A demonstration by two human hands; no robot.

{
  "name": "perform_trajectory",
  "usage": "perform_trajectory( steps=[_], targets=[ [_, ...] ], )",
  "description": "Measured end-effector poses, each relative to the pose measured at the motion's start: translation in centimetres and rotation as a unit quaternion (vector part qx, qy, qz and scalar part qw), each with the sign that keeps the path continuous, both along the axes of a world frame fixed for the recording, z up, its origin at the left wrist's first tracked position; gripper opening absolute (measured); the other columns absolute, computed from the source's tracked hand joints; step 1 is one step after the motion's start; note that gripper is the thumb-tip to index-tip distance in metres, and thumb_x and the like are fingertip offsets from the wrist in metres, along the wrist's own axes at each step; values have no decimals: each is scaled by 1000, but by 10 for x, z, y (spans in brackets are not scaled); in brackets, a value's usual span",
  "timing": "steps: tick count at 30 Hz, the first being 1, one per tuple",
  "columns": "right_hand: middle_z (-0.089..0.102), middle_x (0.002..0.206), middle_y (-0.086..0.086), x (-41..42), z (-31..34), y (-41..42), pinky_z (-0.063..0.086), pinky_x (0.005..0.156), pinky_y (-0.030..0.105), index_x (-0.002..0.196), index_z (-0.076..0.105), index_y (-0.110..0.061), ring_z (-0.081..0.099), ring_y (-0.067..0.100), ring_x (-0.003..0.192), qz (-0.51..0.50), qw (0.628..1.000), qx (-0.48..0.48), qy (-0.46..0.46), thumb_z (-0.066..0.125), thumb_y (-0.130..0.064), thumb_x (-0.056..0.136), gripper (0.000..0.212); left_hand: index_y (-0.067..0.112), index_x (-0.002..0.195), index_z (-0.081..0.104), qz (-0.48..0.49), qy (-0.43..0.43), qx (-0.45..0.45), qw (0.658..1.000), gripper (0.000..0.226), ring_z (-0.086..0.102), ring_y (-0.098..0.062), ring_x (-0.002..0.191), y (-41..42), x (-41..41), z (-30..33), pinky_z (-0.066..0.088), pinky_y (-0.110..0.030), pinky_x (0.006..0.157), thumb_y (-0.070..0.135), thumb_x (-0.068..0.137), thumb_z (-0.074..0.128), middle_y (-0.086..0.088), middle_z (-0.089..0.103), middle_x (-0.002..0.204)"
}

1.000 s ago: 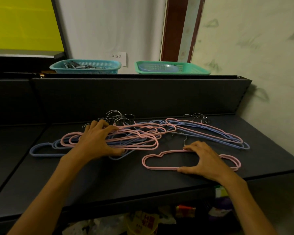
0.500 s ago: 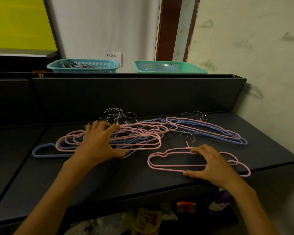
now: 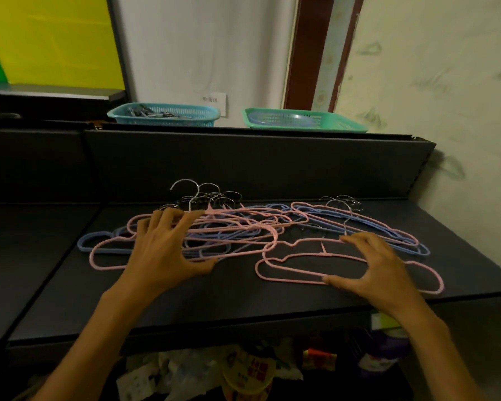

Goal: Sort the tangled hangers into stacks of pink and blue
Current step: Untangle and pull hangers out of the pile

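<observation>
Hangers of thin pink and blue coated wire with silver metal hooks lie in a tangled heap on the wide dark grey shelf, spread across its middle from the left toward the back right. Pink and blue loops cross over and through each other there, and the hooks bunch together at the back edge of the heap. A smaller mixed cluster of pink and blue hangers trails off to the right, touching the main pile.

Nearer the front edge on the right lies a single pink wire hanger, flat and mostly clear of the heap, though its upper left corner meets a pink loop of the pile. By the look of it, this is the start of the pink stack; no blue stack is visible, so nearly all the sorting remains.

Left hand rests on the heap with fingers spread wide, pressing the hangers down. Right hand lies over the single pink hanger, fingers splayed and lightly arched, thumb touching its lower wire and fingertips on its upper wire.
</observation>
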State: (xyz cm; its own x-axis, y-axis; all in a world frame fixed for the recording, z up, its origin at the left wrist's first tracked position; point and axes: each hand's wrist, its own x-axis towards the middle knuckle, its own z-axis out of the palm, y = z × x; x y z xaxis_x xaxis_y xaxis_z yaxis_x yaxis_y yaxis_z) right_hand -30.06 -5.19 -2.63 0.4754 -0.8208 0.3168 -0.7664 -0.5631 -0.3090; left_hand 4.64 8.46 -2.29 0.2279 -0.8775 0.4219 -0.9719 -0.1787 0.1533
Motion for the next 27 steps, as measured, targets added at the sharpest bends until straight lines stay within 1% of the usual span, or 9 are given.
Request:
perform_trajectory(
  steps=[3, 7, 12, 15, 18, 22, 24, 27],
  targets=[
    [41, 133, -5, 11, 2, -4, 35, 102, 33, 133, 44, -30, 38, 14, 124, 37, 999, -12, 0, 58, -78, 54, 94, 28, 137, 44, 30, 4, -11, 999, 95, 39, -33, 120, 23, 0, -2, 32, -54, 101, 80, 57, 44, -10, 43, 130],
    [44, 134, 0, 32, 3, -8, 37, 104, 40, 132, 48, -25, 40, 20, 125, 80, 996, -23, -17, 53, -80, 53, 97, 27, 134, 48, 85, 15, -23, 996, 91, 43, -36, 117, 61, 3, -6, 35, -54, 97, 78, 58, 46, -12, 44, 128],
    [45, 134, 4, 79, 9, -3, 38, 103, 43, 132, 50, -20, 42, 24, 124, 127, 990, -38, -41, 56, -77, 54, 97, 27, 135, 49, 161, 15, -31, 986, 95, 40, -29, 117, 113, 24, -3, 32, -48, 99, 79, 56, 44, -7, 41, 128],
    [46, 130, 6, 119, 14, 8, 38, 100, 40, 131, 51, -19, 43, 26, 121, 160, 985, -47, -49, 58, -74, 56, 93, 29, 135, 47, 198, 13, -33, 980, 93, 38, -26, 116, 148, 44, 0, 32, -45, 97, 79, 56, 44, -5, 39, 128],
    [45, 130, 6, 166, 14, 29, 38, 99, 38, 132, 49, -17, 43, 24, 120, 193, 979, -49, -50, 59, -72, 57, 94, 29, 136, 47, 227, 16, -33, 973, 95, 38, -27, 116, 187, 72, -1, 33, -45, 96, 80, 56, 45, -5, 40, 129],
    [43, 134, 7, 236, 13, 71, 38, 101, 40, 133, 47, -18, 42, 26, 122, 227, 971, -49, -54, 69, -63, 58, 90, 29, 134, 48, 255, 15, -38, 966, 94, 39, -28, 116, 245, 116, -2, 33, -45, 96, 80, 55, 47, -5, 41, 127],
    [45, 131, 7, 273, 14, 97, 38, 100, 39, 131, 50, -17, 43, 26, 120, 244, 967, -53, -58, 72, -60, 59, 87, 29, 133, 49, 268, 8, -35, 963, 93, 40, -28, 115, 278, 142, -1, 34, -47, 94, 80, 55, 47, -5, 41, 126],
    [48, 125, 5, 328, 18, 143, 43, 98, 39, 127, 53, -17, 47, 23, 114, 269, 959, -51, -71, 70, -63, 59, 84, 29, 132, 49, 292, 1, -29, 956, 93, 41, -29, 115, 328, 183, 1, 37, -50, 93, 79, 54, 47, -6, 42, 126]
  ],
)
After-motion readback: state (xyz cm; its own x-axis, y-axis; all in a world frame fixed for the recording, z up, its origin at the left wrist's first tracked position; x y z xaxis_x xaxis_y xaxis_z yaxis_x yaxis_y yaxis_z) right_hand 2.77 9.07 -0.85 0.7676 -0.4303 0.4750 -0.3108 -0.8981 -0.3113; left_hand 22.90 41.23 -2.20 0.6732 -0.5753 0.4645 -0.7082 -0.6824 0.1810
